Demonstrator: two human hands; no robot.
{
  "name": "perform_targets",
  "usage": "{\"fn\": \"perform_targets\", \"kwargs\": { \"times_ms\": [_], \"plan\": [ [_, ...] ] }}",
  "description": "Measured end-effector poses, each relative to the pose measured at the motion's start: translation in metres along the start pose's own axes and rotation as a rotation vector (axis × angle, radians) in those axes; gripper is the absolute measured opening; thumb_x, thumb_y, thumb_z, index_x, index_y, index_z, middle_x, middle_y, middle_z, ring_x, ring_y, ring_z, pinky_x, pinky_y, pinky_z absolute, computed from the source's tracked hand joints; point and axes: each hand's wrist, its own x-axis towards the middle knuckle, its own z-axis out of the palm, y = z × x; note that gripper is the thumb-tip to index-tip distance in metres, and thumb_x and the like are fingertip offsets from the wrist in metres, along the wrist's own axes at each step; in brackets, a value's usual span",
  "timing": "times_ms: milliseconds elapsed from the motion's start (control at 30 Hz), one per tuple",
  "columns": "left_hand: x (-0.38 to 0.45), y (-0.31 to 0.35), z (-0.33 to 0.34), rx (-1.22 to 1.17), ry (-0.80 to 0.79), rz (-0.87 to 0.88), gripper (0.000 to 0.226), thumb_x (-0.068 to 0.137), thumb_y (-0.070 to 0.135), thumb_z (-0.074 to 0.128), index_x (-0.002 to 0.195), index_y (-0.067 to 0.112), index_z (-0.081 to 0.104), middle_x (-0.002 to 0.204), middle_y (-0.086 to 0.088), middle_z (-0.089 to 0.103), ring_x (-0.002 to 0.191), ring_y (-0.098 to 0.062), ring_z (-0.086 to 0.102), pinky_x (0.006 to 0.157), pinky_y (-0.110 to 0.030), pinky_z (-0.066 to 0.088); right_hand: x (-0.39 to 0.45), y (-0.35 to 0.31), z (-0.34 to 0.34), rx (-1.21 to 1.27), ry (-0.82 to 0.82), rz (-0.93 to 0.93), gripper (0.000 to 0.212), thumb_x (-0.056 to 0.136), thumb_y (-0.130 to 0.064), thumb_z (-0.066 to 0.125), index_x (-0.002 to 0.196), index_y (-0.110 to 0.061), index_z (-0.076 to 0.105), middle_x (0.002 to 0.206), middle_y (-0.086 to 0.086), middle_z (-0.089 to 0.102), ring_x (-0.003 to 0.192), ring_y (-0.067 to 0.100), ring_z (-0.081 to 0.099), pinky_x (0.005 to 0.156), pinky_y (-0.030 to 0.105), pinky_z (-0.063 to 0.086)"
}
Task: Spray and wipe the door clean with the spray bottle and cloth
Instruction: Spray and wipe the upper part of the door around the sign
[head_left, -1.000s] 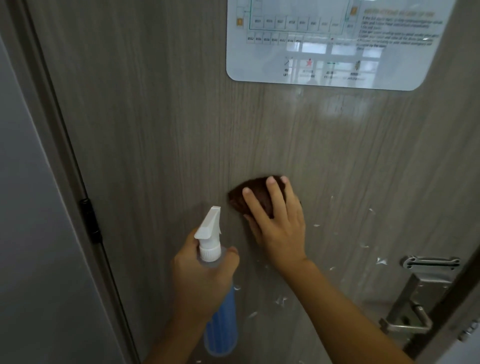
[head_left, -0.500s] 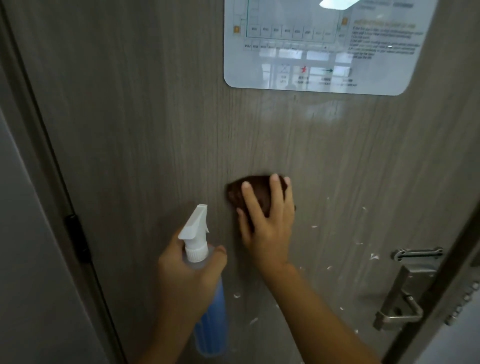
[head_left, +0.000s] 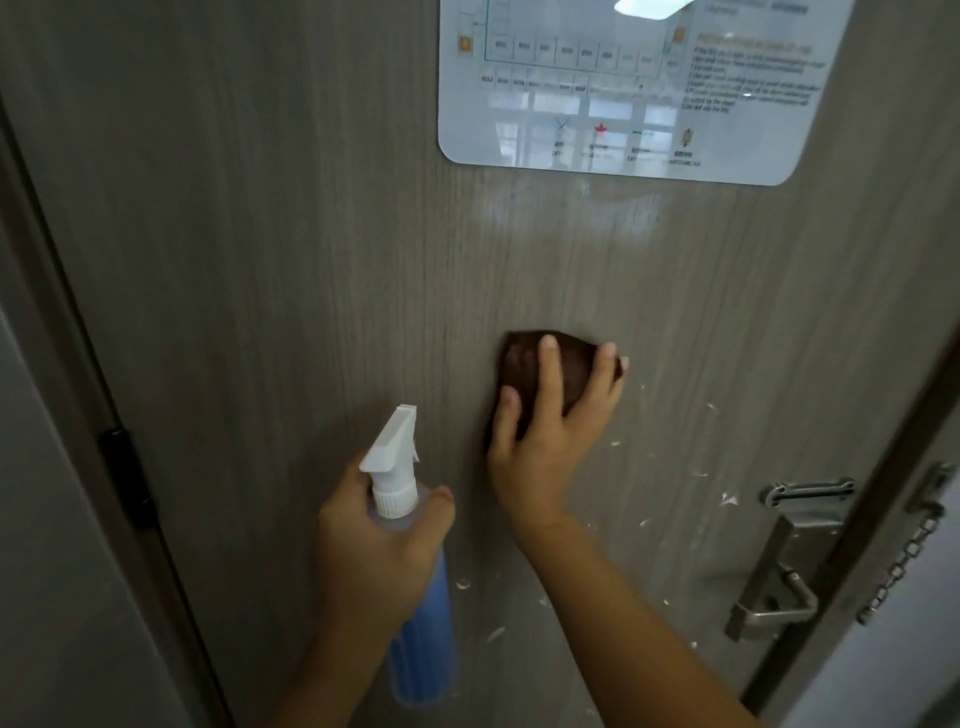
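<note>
A grey wood-grain door (head_left: 291, 249) fills the view. My right hand (head_left: 545, 436) presses a dark brown cloth (head_left: 524, 358) flat against the door's middle, fingers spread over it. My left hand (head_left: 379, 551) grips a spray bottle (head_left: 400, 483) with a white trigger head and blue liquid, held upright just left of and below the cloth. White flecks (head_left: 727, 499) dot the door to the right of and below the cloth. A hazy wet smear (head_left: 613, 208) shows above the cloth.
A white laminated floor-plan sign (head_left: 623, 93) is fixed to the door's upper right. A metal lever handle (head_left: 774, 597) with a latch plate and a hanging chain (head_left: 904, 561) sits at the lower right. A black hinge (head_left: 127, 478) and the frame run down the left.
My right hand has slid the cloth a little to the right across the door. The spray bottle stays held at about the same spot below the cloth.
</note>
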Motion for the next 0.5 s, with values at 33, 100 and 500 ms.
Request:
{"fn": "perform_targets", "kwargs": {
  "times_ms": [33, 100, 500],
  "plan": [
    [0.0, 0.001, 0.001, 0.015, -0.001, 0.001, 0.03, 0.062, 0.046, 0.074, 0.08, 0.025, 0.064, 0.075, 0.013, 0.071, 0.066, -0.006, 0.069, 0.059, -0.012, 0.052, -0.007, -0.001, 0.001, -0.012, -0.043, -0.072, 0.052, 0.103, -0.032, 0.06, 0.151, -0.018, 0.046, 0.164, 0.024, 0.018, 0.156, 0.047, 0.009, 0.126, 0.054, 0.015],
    [0.0, 0.001, 0.004, 0.03, -0.012, -0.004, 0.027, 0.064, 0.04, 0.078, 0.081, 0.025, 0.064, 0.077, 0.015, 0.071, 0.069, -0.004, 0.069, 0.06, -0.01, 0.051, -0.022, 0.006, -0.002, -0.055, -0.156, -0.297, 0.052, 0.102, -0.035, 0.063, 0.15, -0.022, 0.046, 0.162, 0.02, 0.022, 0.155, 0.046, 0.013, 0.124, 0.057, 0.023],
    [-0.009, 0.001, 0.032, 0.018, -0.055, -0.065, 0.024, 0.071, 0.02, 0.087, 0.079, 0.017, 0.065, 0.074, 0.007, 0.071, 0.065, -0.009, 0.07, 0.056, -0.015, 0.054, 0.097, 0.04, -0.041, -0.051, -0.077, -0.222, 0.045, 0.108, -0.031, 0.054, 0.15, -0.017, 0.053, 0.163, 0.029, 0.025, 0.154, 0.047, 0.018, 0.126, 0.052, 0.023]
  ]
}}
